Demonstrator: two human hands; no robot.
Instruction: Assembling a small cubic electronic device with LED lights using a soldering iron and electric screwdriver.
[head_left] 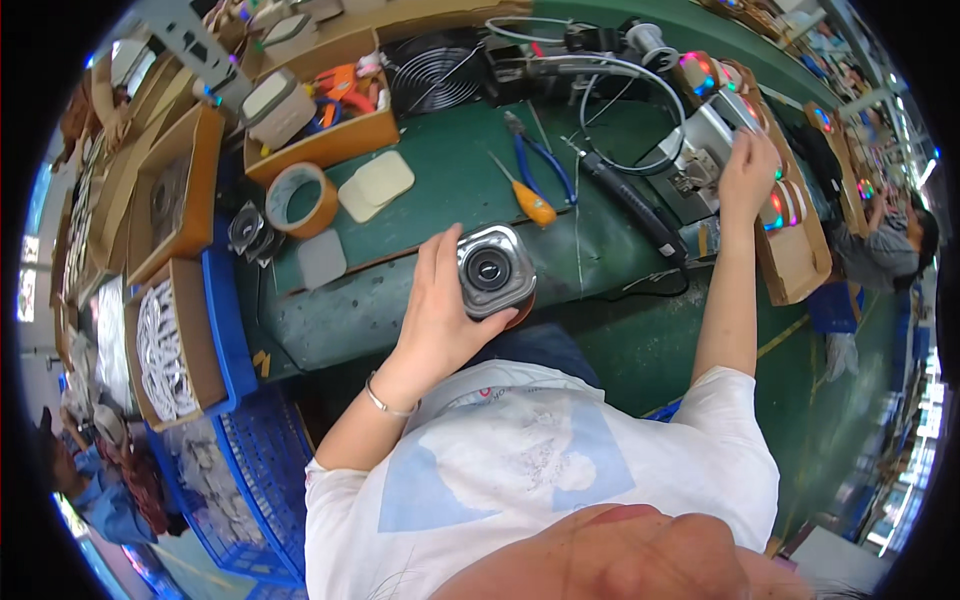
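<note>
At the near edge of the green bench, my left hand (440, 295) is wrapped round a small square speaker (490, 270) with a clear rounded rim and a black round cone facing up. Part of an orange-brown round edge shows beneath it. My right hand (750, 170) is stretched out to the far right, its fingers bent together at the edge of a silver metal device (700, 140). What those fingers hold, if anything, is hidden. Just beyond that hand stands a cardboard tray (795, 265) with several units lit in colours.
A yellow-handled screwdriver (535, 203), blue pliers (540, 157), a black electric screwdriver (635, 205) and a tape roll (302, 200) lie on the bench. Pale square pads (385, 180) are near the tape. A black fan (435, 78) stands behind. Blue crates (265, 470) are at left.
</note>
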